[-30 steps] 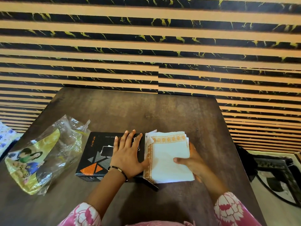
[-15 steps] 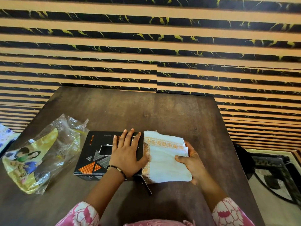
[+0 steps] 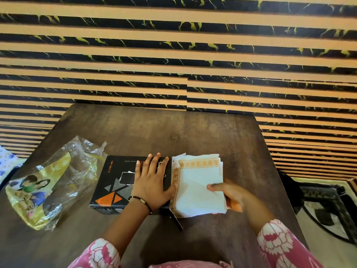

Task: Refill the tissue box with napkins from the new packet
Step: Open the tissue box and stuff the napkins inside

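Observation:
A black tissue box (image 3: pixel 116 182) with orange and grey triangles lies flat on the dark wooden table (image 3: pixel 154 132). My left hand (image 3: pixel 152 182) presses flat on its top, fingers straight. My right hand (image 3: pixel 229 194) grips a stack of white napkins (image 3: pixel 197 188) with an orange patterned border, thumb on top and fingers underneath. The stack's left edge meets the box's right end. A dark flap (image 3: pixel 176 222) sticks out below that end. The emptied clear and yellow plastic packet (image 3: pixel 50 182) lies crumpled to the left of the box.
A black and tan striped wall (image 3: pixel 173 55) rises right behind the table's far edge. A dark chair or frame (image 3: pixel 328 206) stands on a patterned floor to the right. A blue-flowered cloth (image 3: pixel 7 163) shows at the left edge.
The napkin stack has shifted a little left and lower against the box's right end. My left hand stays flat on the box.

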`<state>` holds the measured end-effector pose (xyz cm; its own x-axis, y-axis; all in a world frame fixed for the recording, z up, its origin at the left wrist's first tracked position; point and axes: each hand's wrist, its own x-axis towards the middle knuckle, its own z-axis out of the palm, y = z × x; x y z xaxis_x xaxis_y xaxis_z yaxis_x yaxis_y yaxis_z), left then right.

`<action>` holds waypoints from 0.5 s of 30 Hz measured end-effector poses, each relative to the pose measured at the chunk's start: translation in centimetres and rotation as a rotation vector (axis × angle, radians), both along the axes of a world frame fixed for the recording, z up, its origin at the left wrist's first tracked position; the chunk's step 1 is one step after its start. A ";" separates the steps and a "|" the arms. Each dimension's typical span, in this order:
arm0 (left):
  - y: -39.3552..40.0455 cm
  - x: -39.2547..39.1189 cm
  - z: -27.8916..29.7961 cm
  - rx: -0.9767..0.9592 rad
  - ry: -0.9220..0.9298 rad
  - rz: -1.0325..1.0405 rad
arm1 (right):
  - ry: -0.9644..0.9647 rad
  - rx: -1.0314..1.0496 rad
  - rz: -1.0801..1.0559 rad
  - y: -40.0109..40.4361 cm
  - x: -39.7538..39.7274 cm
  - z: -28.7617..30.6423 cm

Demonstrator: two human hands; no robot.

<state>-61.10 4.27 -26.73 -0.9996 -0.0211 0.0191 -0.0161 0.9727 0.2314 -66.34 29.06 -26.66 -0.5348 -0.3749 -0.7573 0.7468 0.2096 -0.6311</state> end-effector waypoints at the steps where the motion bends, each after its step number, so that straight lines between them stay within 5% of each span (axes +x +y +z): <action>1: 0.0 0.0 0.0 -0.004 -0.005 0.001 | 0.043 0.028 0.026 -0.1 -0.3 0.1; 15: 0.0 0.1 -0.1 -0.004 0.035 0.006 | 0.096 -0.274 -0.299 -0.8 1.0 -1.3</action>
